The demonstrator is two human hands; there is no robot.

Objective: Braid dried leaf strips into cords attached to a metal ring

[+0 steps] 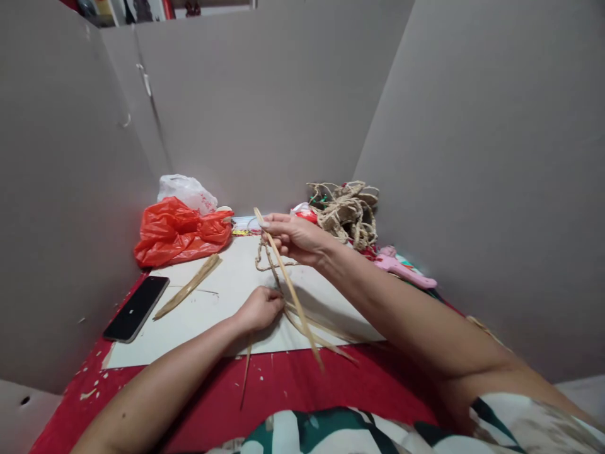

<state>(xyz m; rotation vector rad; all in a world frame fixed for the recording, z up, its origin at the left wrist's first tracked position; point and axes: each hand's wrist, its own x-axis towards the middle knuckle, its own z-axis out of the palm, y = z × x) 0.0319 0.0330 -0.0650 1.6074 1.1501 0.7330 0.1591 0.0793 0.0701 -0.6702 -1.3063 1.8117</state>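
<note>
My right hand (pixel 293 238) is raised above a white board (pixel 208 315), its fingers pinched on a long dried leaf strip (pixel 288 284) that slants down toward me, together with a loop of jute twine (pixel 265 258) hanging below it. My left hand (pixel 259 309) rests on the board with its fingers curled closed over the lower ends of several leaf strips (pixel 321 331), which fan out to the right and toward the red tabletop (pixel 293 384).
A black phone (pixel 137 308) lies at the board's left edge, with a loose leaf strip (pixel 189 287) beside it. At the back are a red plastic bag (pixel 179 232), a white bag (pixel 186 189), a jute twine pile (pixel 347 211) and a pink glue gun (pixel 404 268). Grey cardboard walls enclose the table.
</note>
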